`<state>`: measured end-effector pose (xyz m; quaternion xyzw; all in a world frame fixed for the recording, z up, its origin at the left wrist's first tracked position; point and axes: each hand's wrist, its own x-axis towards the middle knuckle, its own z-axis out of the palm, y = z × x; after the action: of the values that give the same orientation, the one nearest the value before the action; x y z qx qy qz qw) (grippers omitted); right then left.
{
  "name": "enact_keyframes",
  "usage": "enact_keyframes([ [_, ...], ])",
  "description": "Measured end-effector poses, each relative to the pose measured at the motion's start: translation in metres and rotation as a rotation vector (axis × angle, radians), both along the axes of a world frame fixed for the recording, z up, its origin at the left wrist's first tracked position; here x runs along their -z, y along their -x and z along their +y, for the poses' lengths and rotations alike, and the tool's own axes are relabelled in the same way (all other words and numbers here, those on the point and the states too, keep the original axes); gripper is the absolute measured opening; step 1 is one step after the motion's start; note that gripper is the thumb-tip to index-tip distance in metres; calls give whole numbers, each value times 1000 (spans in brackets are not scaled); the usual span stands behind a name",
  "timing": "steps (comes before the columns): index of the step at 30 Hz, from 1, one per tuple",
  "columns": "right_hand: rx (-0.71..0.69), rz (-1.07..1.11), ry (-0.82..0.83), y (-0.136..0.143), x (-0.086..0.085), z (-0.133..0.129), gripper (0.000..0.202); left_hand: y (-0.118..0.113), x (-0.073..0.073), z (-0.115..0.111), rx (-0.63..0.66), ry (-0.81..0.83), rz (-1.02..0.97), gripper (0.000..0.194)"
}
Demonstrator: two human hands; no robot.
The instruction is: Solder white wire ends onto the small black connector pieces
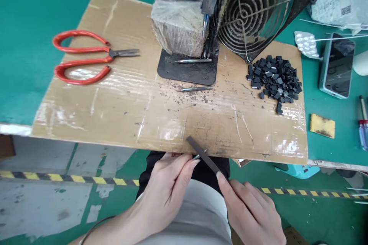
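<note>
My left hand (172, 187) is closed in a pinch near the cardboard's front edge. A thin metal rod, which looks like a soldering iron tip (197, 157), pokes out from its thumb and fingers. My right hand (253, 210) grips a flat dark file (201, 153), thumb pressed along it. The file slants up to the left and crosses over the rod, apparently touching it. Similar pointed tips lie further back: one on the cardboard (197, 89), one on a black plate (186, 72), and one on top of a wrapped block (178, 23).
Red-handled scissors (86, 57) lie on the left of the cardboard sheet (115, 115). A dirty fan with a wire guard (244, 15) stands at the back. To the right are a pile of small black parts (276, 78), a phone (337, 65), a yellow sponge (322, 125) and a screwdriver (363, 126).
</note>
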<state>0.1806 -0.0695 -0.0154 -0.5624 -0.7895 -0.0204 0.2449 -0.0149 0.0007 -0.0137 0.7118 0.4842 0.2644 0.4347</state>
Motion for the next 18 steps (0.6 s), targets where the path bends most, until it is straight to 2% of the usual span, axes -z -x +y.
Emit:
enact_keyframes([
  [6, -45, 42, -34, 3, 4, 13, 33, 1, 2, 2, -16, -74, 4, 35],
  [10, 7, 25, -16, 2, 2, 7, 27, -1, 3, 1, -6, -98, 27, 35],
  [15, -29, 33, -36, 3, 2, 10, 32, -2, 4, 1, -9, -277, 89, 33],
  [18, -31, 30, -14, 3, 0, 8, 32, -2, 5, 1, -2, -314, 117, 33],
])
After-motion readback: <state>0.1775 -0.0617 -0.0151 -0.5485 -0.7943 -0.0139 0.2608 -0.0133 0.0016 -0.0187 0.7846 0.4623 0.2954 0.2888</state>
